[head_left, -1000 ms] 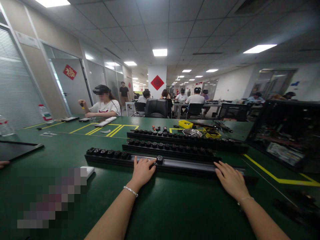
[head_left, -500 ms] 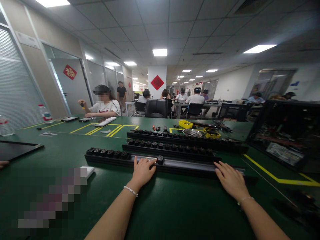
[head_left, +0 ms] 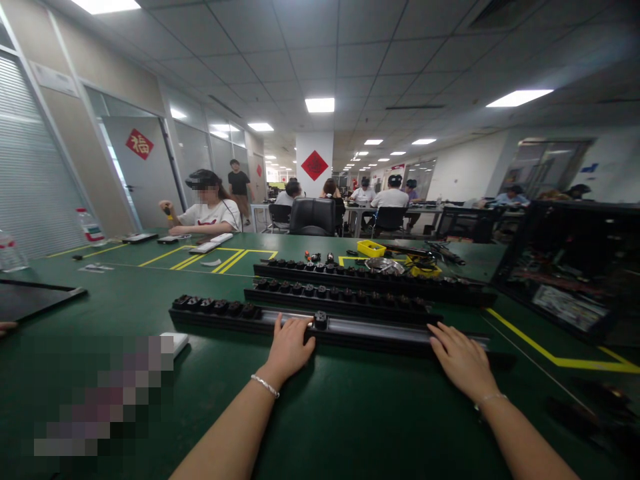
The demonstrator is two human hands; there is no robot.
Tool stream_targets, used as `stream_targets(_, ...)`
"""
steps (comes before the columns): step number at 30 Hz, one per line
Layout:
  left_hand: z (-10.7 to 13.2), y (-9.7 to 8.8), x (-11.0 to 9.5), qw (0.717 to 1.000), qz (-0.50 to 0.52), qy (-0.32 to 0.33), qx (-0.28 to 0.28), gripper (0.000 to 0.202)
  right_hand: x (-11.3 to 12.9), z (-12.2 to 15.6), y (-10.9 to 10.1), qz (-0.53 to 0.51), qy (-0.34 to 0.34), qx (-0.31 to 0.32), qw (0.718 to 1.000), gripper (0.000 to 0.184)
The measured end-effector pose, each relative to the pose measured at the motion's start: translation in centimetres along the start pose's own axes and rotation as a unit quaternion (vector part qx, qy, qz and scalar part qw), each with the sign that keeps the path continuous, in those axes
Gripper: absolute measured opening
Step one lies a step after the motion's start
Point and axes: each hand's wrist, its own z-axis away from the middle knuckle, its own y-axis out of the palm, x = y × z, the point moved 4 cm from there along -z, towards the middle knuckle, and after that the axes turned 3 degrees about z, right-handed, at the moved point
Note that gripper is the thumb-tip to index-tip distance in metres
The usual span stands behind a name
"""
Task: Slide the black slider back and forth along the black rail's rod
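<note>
A long black rail (head_left: pixel 380 327) lies across the green table in front of me. Several black socket modules (head_left: pixel 220 307) sit together in its left end, and a single socket module (head_left: pixel 321 320) stands apart near the middle of the channel. My left hand (head_left: pixel 291 343) rests over the rail just left of that single module, fingers spread, the fingertips close to its side; whether they touch it I cannot make out. Toward the rail's right end, my right hand (head_left: pixel 461 357) lies with fingers stretched out, its fingertips on the rail's edge. Neither hand grips anything.
Two more rails filled with modules (head_left: pixel 345 293) lie parallel behind. Beyond them are a yellow bin (head_left: pixel 371 249) and a metal dish (head_left: pixel 384 265). A large black open case (head_left: pixel 570 273) stands at right. Across the table sits a person (head_left: pixel 210 210) holding a tool.
My left hand has shifted slightly right along the rail, toward the single module. My right hand and the module stay in place. A standing person in the background has moved slightly left.
</note>
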Motion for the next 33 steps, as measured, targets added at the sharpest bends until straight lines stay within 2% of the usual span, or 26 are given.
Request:
stream_targets(14,-0.22,0.09,0.3,1.0,0.021,-0.01,0.009,0.028,-0.34,-0.25,0.49,0.001,-0.009,-0.026,1.0,0.055)
stream_targets(28,-0.28,0.06,0.02,1.0,-0.011,-0.004,0.022,0.032,0.17,0.04,-0.2,-0.001,0.007,0.01,1.0,0.059)
stream_targets(33,-0.3,0.15,0.04,1.0,-0.015,0.0,0.023,0.032,0.03,-0.03,-0.13,-0.006,0.002,-0.005,1.0,0.058)
